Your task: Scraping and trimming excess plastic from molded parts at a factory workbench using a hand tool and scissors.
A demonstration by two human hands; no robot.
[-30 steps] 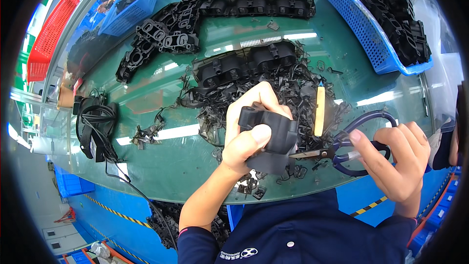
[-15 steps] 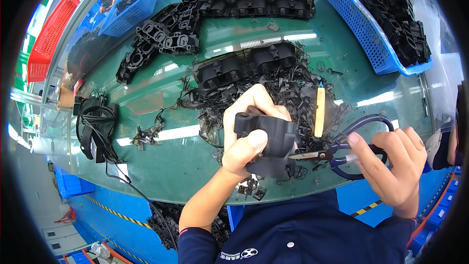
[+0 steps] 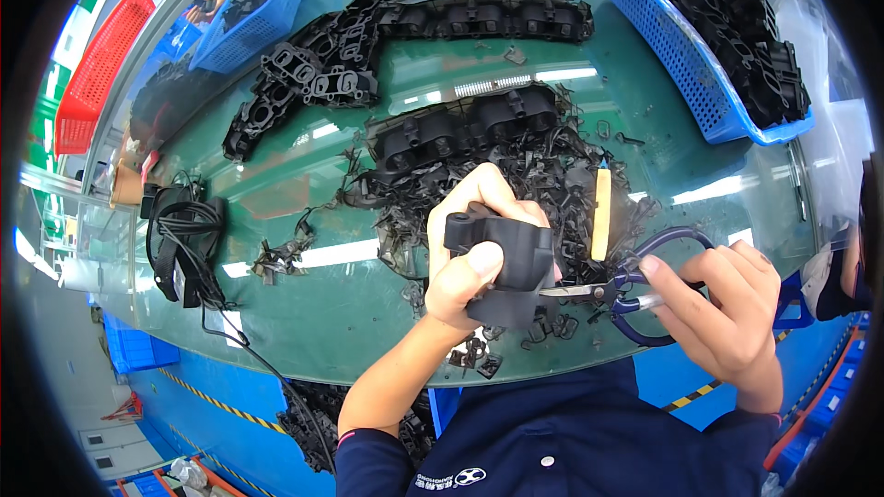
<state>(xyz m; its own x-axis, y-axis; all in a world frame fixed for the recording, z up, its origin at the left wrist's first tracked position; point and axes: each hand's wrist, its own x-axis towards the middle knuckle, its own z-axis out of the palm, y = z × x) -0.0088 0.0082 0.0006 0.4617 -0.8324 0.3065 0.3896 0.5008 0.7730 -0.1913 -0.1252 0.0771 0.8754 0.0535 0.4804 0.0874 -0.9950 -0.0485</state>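
Observation:
My left hand (image 3: 468, 267) is closed around a black moulded plastic part (image 3: 511, 253), its thumb pressed on the near face. A thin dark flap hangs from the part's lower edge. In my right hand (image 3: 723, 313) is a pair of scissors (image 3: 635, 290) with dark blue loop handles. The blade tips reach the lower right side of the part, beside that flap; whether they bite into it is hidden. Beyond my left hand lies a heap of black plastic scraps (image 3: 516, 161), with a longer black moulded part (image 3: 460, 129) at its far side.
On the green table (image 3: 304, 304) lies a yellow-handled tool (image 3: 601, 216), right of the heap. More black mouldings (image 3: 322, 64) lie at the back. A blue basket (image 3: 686, 55) of black parts stands far right. A coiled black cable (image 3: 184, 230) sits left.
My right hand and the scissors have shifted a little left, toward the part. The scissor handles have come closer together. My left hand keeps its grip on the part.

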